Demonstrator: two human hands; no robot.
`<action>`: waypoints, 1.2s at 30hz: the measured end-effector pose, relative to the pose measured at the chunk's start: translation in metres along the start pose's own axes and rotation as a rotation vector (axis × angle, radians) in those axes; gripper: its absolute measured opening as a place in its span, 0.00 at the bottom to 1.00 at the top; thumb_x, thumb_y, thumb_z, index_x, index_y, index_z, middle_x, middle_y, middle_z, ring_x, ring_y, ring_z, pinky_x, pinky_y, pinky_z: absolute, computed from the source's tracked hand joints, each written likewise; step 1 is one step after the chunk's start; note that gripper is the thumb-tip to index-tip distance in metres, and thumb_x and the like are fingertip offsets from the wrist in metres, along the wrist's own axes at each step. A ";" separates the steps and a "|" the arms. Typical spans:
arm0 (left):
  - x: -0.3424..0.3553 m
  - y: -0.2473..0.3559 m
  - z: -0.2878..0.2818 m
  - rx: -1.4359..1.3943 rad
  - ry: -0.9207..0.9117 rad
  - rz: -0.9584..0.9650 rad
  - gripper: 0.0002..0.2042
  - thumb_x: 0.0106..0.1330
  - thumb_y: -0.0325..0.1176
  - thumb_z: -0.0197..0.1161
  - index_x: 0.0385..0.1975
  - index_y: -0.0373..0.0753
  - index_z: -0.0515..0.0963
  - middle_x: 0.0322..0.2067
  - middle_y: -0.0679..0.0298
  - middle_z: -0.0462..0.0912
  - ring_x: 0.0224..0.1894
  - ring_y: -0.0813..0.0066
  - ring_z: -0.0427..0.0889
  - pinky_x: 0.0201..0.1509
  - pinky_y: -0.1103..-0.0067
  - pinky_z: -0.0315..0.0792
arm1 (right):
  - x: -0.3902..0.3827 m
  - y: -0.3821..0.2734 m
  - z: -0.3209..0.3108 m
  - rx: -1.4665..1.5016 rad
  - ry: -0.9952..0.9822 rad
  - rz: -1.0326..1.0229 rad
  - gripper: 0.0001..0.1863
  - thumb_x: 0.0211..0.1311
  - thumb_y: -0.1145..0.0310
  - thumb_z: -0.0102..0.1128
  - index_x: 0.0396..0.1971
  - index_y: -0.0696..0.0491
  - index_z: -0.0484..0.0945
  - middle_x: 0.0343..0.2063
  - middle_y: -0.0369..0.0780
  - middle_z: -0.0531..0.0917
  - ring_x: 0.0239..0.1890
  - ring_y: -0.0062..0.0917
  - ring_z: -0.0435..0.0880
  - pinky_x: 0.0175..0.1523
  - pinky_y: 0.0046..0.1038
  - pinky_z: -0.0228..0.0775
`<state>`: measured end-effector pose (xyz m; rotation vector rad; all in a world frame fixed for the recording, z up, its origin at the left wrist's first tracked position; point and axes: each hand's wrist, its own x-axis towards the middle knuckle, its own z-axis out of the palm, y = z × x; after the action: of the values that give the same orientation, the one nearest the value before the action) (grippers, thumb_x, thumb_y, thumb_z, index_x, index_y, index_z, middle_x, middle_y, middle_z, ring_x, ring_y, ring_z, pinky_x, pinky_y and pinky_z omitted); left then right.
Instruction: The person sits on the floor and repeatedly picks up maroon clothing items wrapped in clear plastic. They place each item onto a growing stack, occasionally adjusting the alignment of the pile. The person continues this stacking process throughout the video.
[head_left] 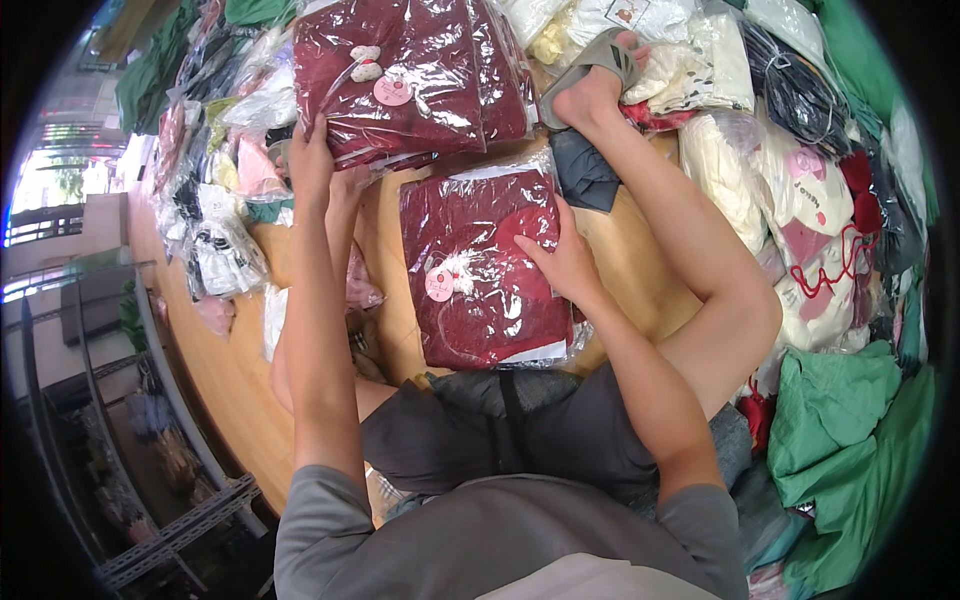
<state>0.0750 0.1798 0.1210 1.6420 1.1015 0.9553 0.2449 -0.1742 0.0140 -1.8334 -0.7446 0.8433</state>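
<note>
My left hand meets the near left corner of an upper maroon packet, fingers partly hidden, grip unclear. My right hand clasps the right edge of a lower maroon packet, well in from the left edge of the wooden floor. Both look soft, light, slippery-filmed, best held by folded edges. Bagged clothes and green cloth lie rightward.

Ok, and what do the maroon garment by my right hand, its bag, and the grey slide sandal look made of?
Maroon garment: probably matte fabric, from its dull, folded surface; glare hides the weave.
Bag: clear, glossy plastic film, from bright reflections and crinkles.
Grey slide sandal: likely matte moulded foam or rubber, from its thick, smooth form.
</note>
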 end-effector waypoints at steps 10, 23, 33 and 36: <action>-0.190 0.012 -0.022 -0.345 -0.260 -0.627 0.22 0.77 0.32 0.56 0.68 0.37 0.67 0.59 0.58 0.80 0.57 0.65 0.83 0.60 0.68 0.79 | 0.024 0.029 0.003 0.219 0.125 0.148 0.39 0.79 0.38 0.35 0.70 0.57 0.66 0.64 0.56 0.76 0.69 0.47 0.72 0.72 0.38 0.60; -0.230 -0.039 -0.020 0.136 -0.517 -0.512 0.28 0.74 0.43 0.66 0.67 0.32 0.69 0.54 0.58 0.84 0.52 0.75 0.82 0.58 0.76 0.76 | 0.011 0.002 -0.001 0.222 -0.021 0.089 0.41 0.62 0.48 0.73 0.65 0.62 0.68 0.53 0.49 0.85 0.55 0.34 0.85 0.62 0.34 0.73; -0.219 -0.051 -0.002 0.244 -0.205 -0.566 0.28 0.71 0.49 0.69 0.59 0.30 0.74 0.49 0.58 0.84 0.50 0.75 0.82 0.57 0.76 0.76 | 0.010 0.004 0.000 0.154 0.041 0.059 0.41 0.62 0.51 0.73 0.66 0.60 0.66 0.55 0.49 0.83 0.57 0.34 0.83 0.63 0.34 0.72; -0.166 -0.070 -0.011 0.221 0.048 -0.249 0.33 0.70 0.50 0.69 0.61 0.26 0.72 0.55 0.48 0.81 0.59 0.62 0.80 0.65 0.70 0.72 | 0.008 -0.005 0.003 0.183 0.037 0.030 0.37 0.64 0.55 0.73 0.64 0.62 0.68 0.54 0.46 0.83 0.54 0.29 0.83 0.61 0.31 0.73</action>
<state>-0.0022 0.0383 0.0391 1.6139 1.4484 0.7350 0.2465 -0.1648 0.0164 -1.6957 -0.5975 0.8664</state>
